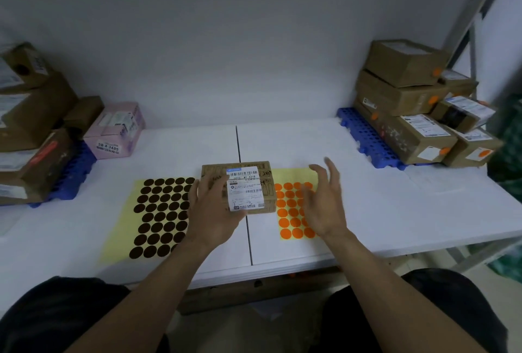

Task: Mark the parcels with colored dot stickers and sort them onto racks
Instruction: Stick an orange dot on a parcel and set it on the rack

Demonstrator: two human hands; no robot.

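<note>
The parcel (240, 188) is a small brown cardboard box at the middle of the table (395, 205), between the black sheet (161, 217) of dots on its left and the orange sheet (292, 211) on its right. The left hand (210, 211) grips its left end, fingers curled over the top. Whether the box rests on the table or is lifted just clear cannot be told. The right hand (324, 205) holds nothing; its fingers are spread and loosely bent, and it hovers over the orange sheet, apart from the box.

The box looks light, since one hand manages it, and stiff enough to take a firm pinch without denting. Bare cardboard should give a fair grip, while the glossy label (245, 187) may be slicker. The short ends seem the best hold, leaving the top or a side free for a dot.

Its long axis runs left to right across the person. The label faces up, its print upright to the person and its lower edge folding over the near side.

The left rack (70, 180) holds brown boxes and a pink box (115, 132). The right rack (364, 138) holds boxes bearing orange dots.
</note>
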